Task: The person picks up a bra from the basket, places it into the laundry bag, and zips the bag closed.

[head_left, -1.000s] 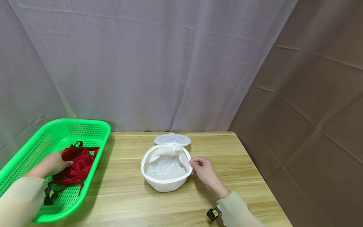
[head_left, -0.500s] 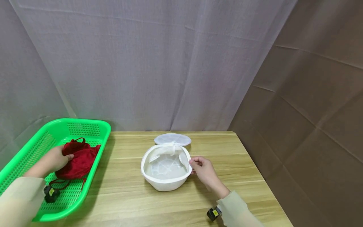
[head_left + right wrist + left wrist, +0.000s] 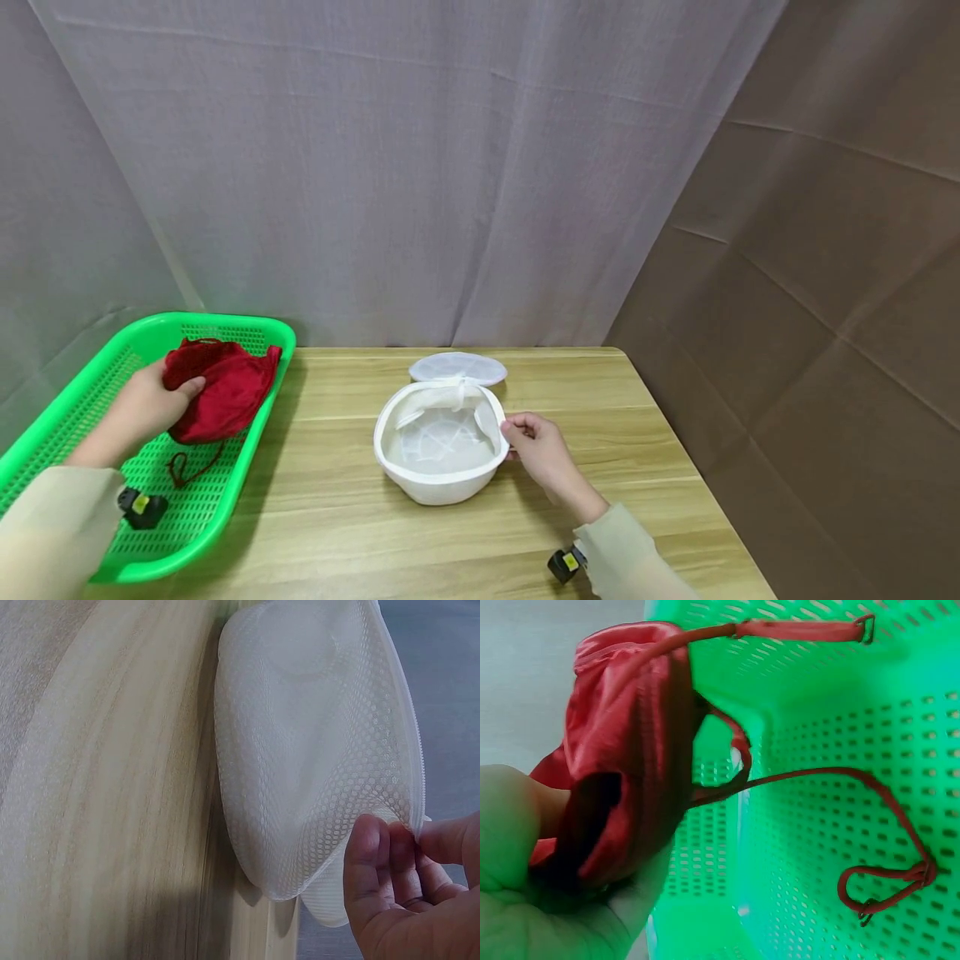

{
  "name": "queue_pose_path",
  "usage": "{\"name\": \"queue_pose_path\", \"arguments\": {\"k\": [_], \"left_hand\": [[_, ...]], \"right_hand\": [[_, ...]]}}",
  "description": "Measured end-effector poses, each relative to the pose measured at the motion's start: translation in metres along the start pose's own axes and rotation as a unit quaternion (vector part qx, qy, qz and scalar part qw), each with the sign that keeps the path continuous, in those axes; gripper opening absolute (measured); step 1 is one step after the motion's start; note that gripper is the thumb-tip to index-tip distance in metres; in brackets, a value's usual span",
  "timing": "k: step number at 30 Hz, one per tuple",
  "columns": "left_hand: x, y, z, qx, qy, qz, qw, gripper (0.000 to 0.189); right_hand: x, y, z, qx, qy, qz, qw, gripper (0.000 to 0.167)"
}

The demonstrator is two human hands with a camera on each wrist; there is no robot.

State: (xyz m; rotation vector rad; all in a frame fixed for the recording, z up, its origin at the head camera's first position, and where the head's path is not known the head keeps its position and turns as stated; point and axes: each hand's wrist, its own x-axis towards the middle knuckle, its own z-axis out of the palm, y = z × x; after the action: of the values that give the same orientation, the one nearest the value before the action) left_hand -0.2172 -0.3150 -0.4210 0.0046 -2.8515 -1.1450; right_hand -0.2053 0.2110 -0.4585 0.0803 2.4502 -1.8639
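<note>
A red satin bra (image 3: 228, 392) hangs folded from my left hand (image 3: 146, 404), thumb on top and fingers beneath, over the green basket (image 3: 281, 333). In the left wrist view the bra's thin straps (image 3: 802, 630) with small hooks dangle in front of the basket wall. My right hand (image 3: 542, 454) pinches the right rim of a white mesh laundry bag (image 3: 442, 492) between thumb and fingers. The bag stands on the table with its mouth wide and its round lid (image 3: 457, 367) folded back behind it. A zip (image 3: 416, 742) runs along its rim in the right wrist view.
The wooden table (image 3: 337, 533) lies under the bag, and the basket stands on its left side. A grey curtain (image 3: 375, 167) hangs behind, with a brown cloth wall (image 3: 825, 292) on the right. Each wrist wears a small black camera (image 3: 562, 565).
My left hand has raised the bra from the basket floor, moving it slightly up and right. One strap now trails below it. My right hand and the bag have stayed in place.
</note>
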Motion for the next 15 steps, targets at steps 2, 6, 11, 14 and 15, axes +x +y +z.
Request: {"name": "queue_pose_path", "arguments": {"k": [2, 6, 11, 14, 15], "left_hand": [[0.000, 0.005, 0.000, -0.010, 0.012, -0.001, 0.9999, 0.054], [-0.001, 0.018, -0.001, -0.041, 0.026, -0.010, 0.9988, 0.058], [-0.002, 0.037, -0.002, -0.084, 0.022, -0.020, 0.9960, 0.062], [-0.003, 0.048, -0.002, -0.105, 0.021, -0.016, 0.9941, 0.062], [-0.003, 0.051, -0.001, -0.112, 0.021, -0.014, 0.9933, 0.061]], "right_hand": [[0.000, 0.000, -0.001, -0.003, 0.000, 0.000, 1.0000, 0.018], [0.000, -0.001, -0.001, -0.004, -0.002, 0.002, 1.0000, 0.018], [-0.001, -0.002, -0.002, -0.005, -0.005, 0.008, 0.9999, 0.019], [-0.001, -0.003, -0.002, -0.006, -0.006, 0.011, 0.9999, 0.019], [-0.001, -0.003, -0.002, -0.005, -0.007, 0.011, 0.9999, 0.019]]}}
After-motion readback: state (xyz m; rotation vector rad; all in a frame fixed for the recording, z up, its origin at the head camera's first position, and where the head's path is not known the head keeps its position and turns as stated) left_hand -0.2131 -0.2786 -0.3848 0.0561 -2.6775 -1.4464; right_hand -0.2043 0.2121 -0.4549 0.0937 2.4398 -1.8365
